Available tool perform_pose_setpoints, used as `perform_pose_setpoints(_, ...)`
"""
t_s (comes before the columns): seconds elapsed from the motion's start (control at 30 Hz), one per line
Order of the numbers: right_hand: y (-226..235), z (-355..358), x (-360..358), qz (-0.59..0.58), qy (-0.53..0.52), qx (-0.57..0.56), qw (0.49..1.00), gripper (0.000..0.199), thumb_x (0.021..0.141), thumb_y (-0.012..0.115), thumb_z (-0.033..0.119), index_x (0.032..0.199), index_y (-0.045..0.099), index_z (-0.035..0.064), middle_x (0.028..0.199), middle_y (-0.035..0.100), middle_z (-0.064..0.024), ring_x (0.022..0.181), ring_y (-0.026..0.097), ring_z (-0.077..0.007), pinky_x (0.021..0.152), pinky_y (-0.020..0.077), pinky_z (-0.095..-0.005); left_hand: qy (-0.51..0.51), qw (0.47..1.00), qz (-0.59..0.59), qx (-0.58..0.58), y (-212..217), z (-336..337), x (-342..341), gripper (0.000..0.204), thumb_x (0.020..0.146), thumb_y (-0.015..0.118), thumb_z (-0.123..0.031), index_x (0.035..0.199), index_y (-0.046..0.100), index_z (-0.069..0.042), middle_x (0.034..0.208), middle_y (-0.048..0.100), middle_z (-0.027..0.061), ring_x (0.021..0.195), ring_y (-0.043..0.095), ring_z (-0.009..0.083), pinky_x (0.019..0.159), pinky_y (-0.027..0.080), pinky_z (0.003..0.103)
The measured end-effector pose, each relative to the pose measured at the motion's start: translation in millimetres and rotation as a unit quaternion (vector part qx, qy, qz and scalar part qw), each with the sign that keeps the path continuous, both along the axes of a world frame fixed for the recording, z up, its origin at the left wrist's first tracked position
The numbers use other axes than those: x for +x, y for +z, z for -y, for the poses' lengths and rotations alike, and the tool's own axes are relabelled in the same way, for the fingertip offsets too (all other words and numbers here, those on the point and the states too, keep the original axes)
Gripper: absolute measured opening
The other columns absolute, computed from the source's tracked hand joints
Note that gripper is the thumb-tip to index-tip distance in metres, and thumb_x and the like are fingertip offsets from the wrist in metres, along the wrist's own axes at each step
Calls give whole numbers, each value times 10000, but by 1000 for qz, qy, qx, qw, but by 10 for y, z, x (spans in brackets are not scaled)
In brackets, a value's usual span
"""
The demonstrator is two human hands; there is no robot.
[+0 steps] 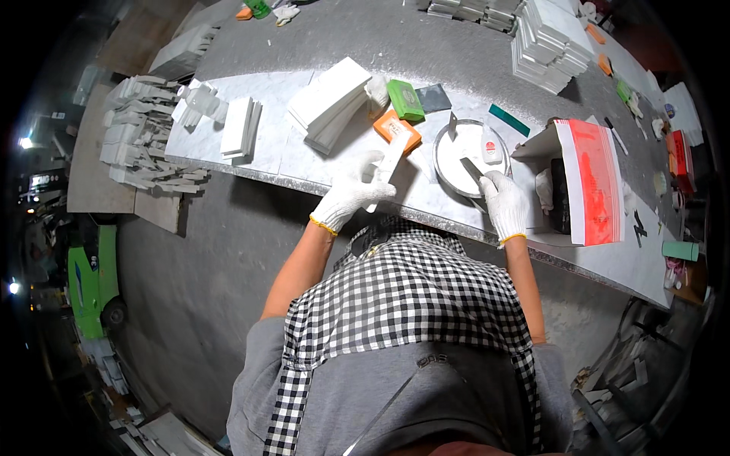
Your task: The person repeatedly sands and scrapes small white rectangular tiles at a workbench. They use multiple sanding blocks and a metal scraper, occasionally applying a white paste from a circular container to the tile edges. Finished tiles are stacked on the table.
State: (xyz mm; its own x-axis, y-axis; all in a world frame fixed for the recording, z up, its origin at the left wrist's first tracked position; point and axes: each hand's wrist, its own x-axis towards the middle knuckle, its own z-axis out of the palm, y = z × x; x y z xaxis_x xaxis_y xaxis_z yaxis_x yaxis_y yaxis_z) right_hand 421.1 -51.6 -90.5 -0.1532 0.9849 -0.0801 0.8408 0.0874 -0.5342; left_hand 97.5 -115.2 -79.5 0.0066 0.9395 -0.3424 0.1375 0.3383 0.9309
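Observation:
My left hand [351,194], in a white knit glove, grips a narrow white stone strip [391,161] and holds it upright near the table's front edge. My gloved right hand [505,204] is closed around a putty knife, its handle hidden in the fingers. The flat blade [471,166] reaches over a round tin [438,169] of white paste. Inside the tin's rim are a small white container with a red mark [492,149] and a short upright flat piece [452,125]. An orange packet [397,131] and a green packet [406,100] lie just beyond the left hand.
Stacked white slabs [331,95] and a smaller stack [241,128] stand on the table's left. A red-and-white carton [593,182] lies open toward my right hand. A dark pad [433,98] and a green strip [509,120] lie behind the tin. More slabs [549,47] stand far right.

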Motion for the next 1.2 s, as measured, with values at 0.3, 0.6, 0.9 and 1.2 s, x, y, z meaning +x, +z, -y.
perform_pose_setpoints(0.3, -277, -118, 114, -91, -13, -111, 990, 325, 963, 583, 339, 1038, 781, 92, 976, 753, -181, 906, 715, -353, 803, 535, -445, -60, 987, 140, -56, 227, -150, 256, 639, 854, 761, -192, 1411, 540, 28, 1118, 676, 115, 988, 629, 169, 835, 534, 315)
perform_pose_setpoints(0.6, 187, 91, 12, -327, -71, -50, 941, 278, 983, 662, 232, 1098, 742, -7, 879, 725, -81, 785, 631, -136, 733, 510, -292, -75, 976, 167, -116, 375, -330, 476, 558, 929, 697, -259, 1397, 593, 27, 1135, 685, 98, 1010, 626, 157, 845, 520, 281)
perform_pose_setpoints(0.9, 126, 64, -16, -276, -116, 27, 954, 241, 956, 687, 254, 1060, 753, 47, 817, 700, -129, 733, 653, -214, 699, 515, -355, -60, 963, 189, -181, 360, -431, 590, 433, 947, 696, -293, 1251, 612, 3, 1083, 689, 123, 810, 694, 182, 597, 562, 309)
perform_pose_setpoints(1.2, 179, 212, -71, -338, -91, 77, 934, 245, 966, 687, 232, 1076, 740, 20, 836, 709, -139, 724, 664, -202, 669, 523, -344, -81, 832, 493, -241, 104, -440, 624, 815, 874, 730, -458, 1436, 446, 59, 1123, 646, 302, 811, 709, 361, 619, 632, 444)
